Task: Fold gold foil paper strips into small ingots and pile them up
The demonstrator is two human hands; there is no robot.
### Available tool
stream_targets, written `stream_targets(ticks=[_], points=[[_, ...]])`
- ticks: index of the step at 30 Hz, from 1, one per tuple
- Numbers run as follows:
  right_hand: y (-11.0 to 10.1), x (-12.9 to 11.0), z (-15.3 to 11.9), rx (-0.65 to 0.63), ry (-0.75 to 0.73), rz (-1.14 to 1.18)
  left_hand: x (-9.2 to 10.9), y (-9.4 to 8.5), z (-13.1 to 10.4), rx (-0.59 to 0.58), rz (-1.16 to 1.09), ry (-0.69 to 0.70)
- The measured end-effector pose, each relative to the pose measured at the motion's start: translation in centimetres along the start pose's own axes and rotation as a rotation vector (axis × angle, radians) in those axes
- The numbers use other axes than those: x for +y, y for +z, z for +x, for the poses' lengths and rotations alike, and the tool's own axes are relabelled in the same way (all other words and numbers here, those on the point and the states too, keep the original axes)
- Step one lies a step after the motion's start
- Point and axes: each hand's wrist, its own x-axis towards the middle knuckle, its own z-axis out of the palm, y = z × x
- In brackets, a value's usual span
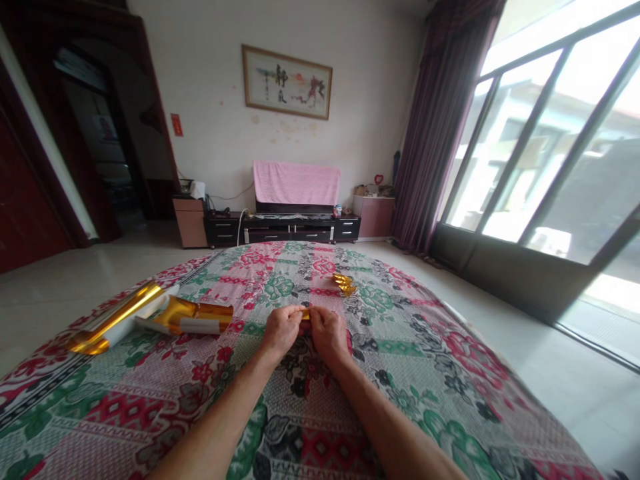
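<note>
Both hands meet over the middle of the patterned cloth. My left hand (283,331) is closed, with its fingertips pinching one end of a small piece of gold foil paper (306,315). The other end sits in the pinch of my right hand (329,329), also closed. Most of the piece is hidden by the fingers, so its shape is unclear. Just beyond the hands lie several folded gold paper pieces (344,285) in a small cluster. Off to the left rest a long curled gold foil sheet (125,317) and a shorter stack of gold paper (200,316) with white edges.
A flowered cloth (280,287) covers the wide rounded surface before me. Beyond it stands a low black cabinet (295,230), with a pink towel (297,182) draped over something above it. Large windows (540,133) and a purple curtain (433,127) are at right; a doorway (100,133) opens at left.
</note>
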Motion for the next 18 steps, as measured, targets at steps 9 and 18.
stream_targets(ticks=[9,18], points=[[0.05,-0.09,-0.11,-0.018,-0.015,0.059,-1.03,-0.21,0.67,0.015,0.055,0.087],[-0.04,-0.18,-0.09,-0.007,0.005,-0.005,-0.37,0.01,0.22,0.101,0.241,0.173]])
